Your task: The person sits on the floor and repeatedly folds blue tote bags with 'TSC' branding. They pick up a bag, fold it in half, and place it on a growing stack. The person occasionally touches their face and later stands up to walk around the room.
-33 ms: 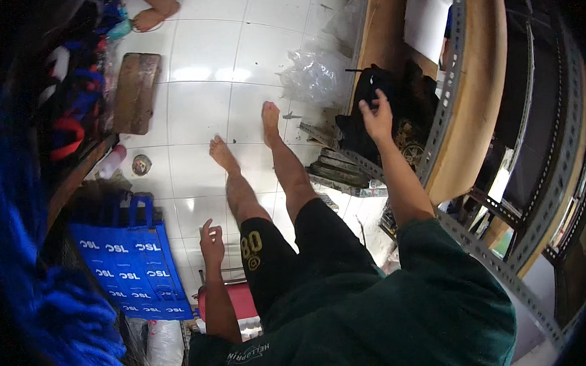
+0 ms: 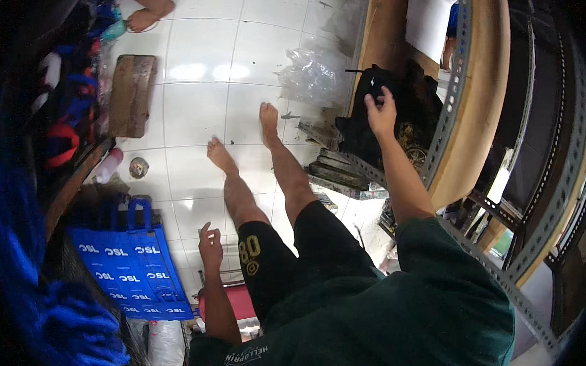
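Observation:
My right hand (image 2: 381,115) is stretched out over the wooden shelf at the right, its fingers apart and nothing held in them. Beneath and around it lies a dark heap of black cloth (image 2: 360,130), with some gold-coloured pattern near my wrist. Whether my fingertips touch the cloth I cannot tell. Lower and to the left, my left hand (image 2: 211,247) hangs empty beside my leg, fingers loosely bent and apart. The nearest thing beyond it is a blue shopping bag (image 2: 135,271) with white print.
Metal-framed wooden shelving (image 2: 478,107) runs along the right. Clear plastic wrapping (image 2: 310,76) and a dark stack (image 2: 337,171) lie by its foot. On the left are a brown cardboard box (image 2: 133,95), a tape roll (image 2: 138,167) and blue fabric (image 2: 82,333). Another person's foot (image 2: 142,20) shows at far left.
The view has shifted slightly. My right hand sits a little farther right over the black cloth; my left hand stays almost where it was.

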The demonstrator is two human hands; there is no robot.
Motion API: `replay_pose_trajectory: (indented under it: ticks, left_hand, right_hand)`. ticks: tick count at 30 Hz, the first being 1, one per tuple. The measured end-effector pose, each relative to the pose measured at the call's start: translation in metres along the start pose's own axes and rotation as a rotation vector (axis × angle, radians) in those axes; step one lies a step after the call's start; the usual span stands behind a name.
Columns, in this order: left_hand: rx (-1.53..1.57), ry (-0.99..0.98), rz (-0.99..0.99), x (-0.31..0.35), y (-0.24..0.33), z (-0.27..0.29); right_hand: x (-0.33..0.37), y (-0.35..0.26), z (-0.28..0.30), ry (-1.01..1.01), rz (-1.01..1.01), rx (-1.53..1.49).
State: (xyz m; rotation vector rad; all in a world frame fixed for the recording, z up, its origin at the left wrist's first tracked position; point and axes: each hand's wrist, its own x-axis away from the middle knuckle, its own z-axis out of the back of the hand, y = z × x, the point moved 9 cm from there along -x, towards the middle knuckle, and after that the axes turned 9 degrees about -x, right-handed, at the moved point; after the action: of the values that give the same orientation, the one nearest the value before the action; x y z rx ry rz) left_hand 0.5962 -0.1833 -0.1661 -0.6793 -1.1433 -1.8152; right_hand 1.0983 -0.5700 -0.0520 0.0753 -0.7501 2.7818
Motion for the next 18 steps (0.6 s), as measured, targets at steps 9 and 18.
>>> replay_pose_trajectory:
  ticks: [9, 18]
  left_hand:
    - [0.271, -0.223, 0.496, -0.021, -0.065, -0.061]
    - [0.103, -0.236, 0.633, -0.029, -0.103, -0.042]
  right_hand:
    - [-0.235, 0.109, 0.001, 0.473, -0.168, 0.004]
    - [-0.264, 0.147, 0.011, 0.545, -0.303, -0.079]
